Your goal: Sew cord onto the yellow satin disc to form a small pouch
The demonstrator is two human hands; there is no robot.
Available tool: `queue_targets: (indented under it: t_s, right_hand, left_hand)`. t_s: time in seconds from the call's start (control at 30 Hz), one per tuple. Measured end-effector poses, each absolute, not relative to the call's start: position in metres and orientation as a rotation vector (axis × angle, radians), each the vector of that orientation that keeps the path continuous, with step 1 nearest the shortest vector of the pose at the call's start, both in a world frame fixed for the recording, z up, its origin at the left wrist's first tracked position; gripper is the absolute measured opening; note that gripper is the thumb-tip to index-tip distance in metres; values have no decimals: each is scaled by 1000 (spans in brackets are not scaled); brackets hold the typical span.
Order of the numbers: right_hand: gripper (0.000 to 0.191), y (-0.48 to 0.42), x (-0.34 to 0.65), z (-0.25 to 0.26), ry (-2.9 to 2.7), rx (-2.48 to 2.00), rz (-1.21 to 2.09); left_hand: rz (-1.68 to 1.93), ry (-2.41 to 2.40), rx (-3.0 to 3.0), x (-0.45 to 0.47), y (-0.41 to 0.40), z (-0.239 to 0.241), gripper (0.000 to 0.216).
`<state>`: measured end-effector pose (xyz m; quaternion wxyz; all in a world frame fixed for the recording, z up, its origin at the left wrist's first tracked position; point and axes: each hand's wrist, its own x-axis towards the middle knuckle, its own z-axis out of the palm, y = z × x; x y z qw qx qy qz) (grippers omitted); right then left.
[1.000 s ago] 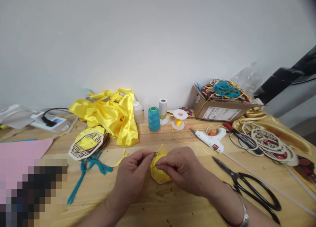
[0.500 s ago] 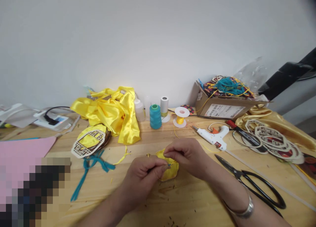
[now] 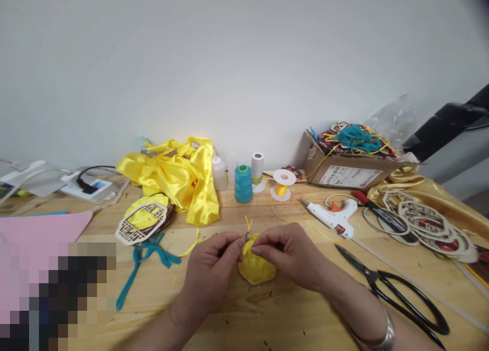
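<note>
Pinching at a small yellow satin round (image 3: 257,270), two bare hands work low over a wooden table (image 3: 290,315).

The right wrist wears a silver bracelet (image 3: 388,334); long-handled black scissors (image 3: 370,276) lie just right of that forearm. The left hand (image 3: 210,269) nips the blue-bound base of a yellow cord (image 3: 248,222) at the round's upper edge, while the right hand (image 3: 292,254) presses thumb and forefinger together over its face; whether a thread runs between them is too small to tell. Beyond, teal strips (image 3: 128,285) lie left, below a fretwork frame (image 3: 126,234), and a white glue gun (image 3: 336,219) lies right. Farther back stand a teal thread cone (image 3: 243,185), a yellow cord spool (image 3: 284,177) and a filled cardboard box (image 3: 317,160).
</note>
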<state>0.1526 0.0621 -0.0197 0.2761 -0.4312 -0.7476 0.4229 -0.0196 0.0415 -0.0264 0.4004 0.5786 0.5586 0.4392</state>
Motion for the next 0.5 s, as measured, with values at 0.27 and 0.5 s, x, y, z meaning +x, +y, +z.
queue_targets:
  t_s: [0.27, 0.5]
  right_hand:
    - [20, 57, 151, -21, -2120, -1061, 965]
    - [23, 56, 153, -17, -2246, -1038, 777]
  left_hand:
    - [1108, 1421, 1460, -17, 42, -24, 17]
    - [1113, 1464, 1482, -16, 40, -24, 14]
